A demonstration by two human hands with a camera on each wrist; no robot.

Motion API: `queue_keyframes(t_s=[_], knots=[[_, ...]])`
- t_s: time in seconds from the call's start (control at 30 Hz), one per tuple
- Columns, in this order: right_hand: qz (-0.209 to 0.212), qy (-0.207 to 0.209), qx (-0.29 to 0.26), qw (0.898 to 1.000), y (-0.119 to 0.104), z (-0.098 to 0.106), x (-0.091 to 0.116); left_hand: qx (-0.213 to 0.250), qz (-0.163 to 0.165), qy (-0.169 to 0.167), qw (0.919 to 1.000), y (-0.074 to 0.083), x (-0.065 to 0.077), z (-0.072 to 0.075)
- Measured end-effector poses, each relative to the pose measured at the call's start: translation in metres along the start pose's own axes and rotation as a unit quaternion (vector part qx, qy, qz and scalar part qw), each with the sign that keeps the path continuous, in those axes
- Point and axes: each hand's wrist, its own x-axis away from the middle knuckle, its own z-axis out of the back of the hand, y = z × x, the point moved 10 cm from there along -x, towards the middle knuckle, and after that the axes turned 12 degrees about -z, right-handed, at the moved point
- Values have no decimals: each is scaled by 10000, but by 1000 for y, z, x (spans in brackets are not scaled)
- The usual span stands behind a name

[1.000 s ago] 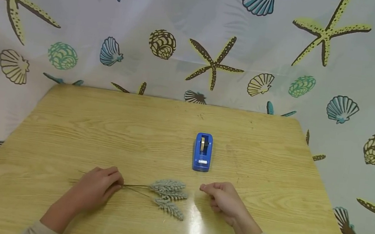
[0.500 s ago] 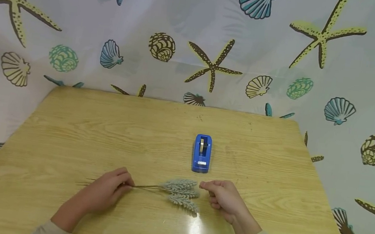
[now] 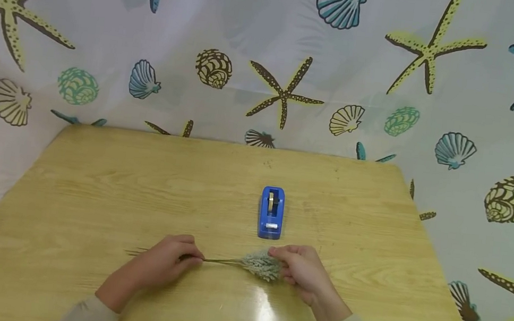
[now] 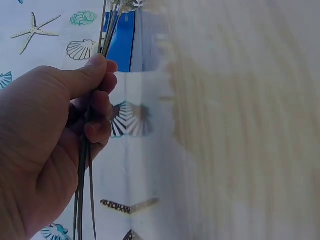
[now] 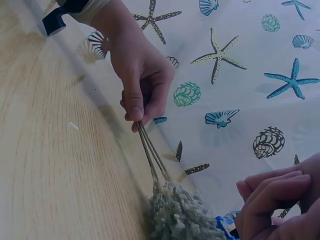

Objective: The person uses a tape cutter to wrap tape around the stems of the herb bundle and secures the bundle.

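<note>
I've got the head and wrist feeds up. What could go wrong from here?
The left hand seems to hold several thin stems in one light pinch; one could slip and leave the bunch uneven.
The right hand overlaps the fluffy heads in the head view, contact unclear; it might snag or bend them.
The tape dispenser sits just beyond, so a stray knuckle might nudge it.

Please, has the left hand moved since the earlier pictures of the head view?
Yes. In the head view, the left hand has moved to the right, closer to the blue tape dispenser.
</note>
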Motion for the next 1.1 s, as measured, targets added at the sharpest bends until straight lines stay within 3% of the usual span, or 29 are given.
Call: queue_keyframes(t_s=[0.27,0.53,0.7,0.9,1.1], knots=[[20,189,41,9998,1,3,0,179,202,-155,9995,3,-28,-23],[69,175,46,9998,0,4,-3,185,271,-150,9993,9,-53,-35],[52,285,-62,9996,2,4,-3,217,194,-146,9995,17,-68,-41],[-1,180,-161,9997,10,-2,-3,383,49,-369,9986,25,-76,-54],[111,172,-161,9997,6,-1,-4,514,-40,-308,9982,31,-90,-57]])
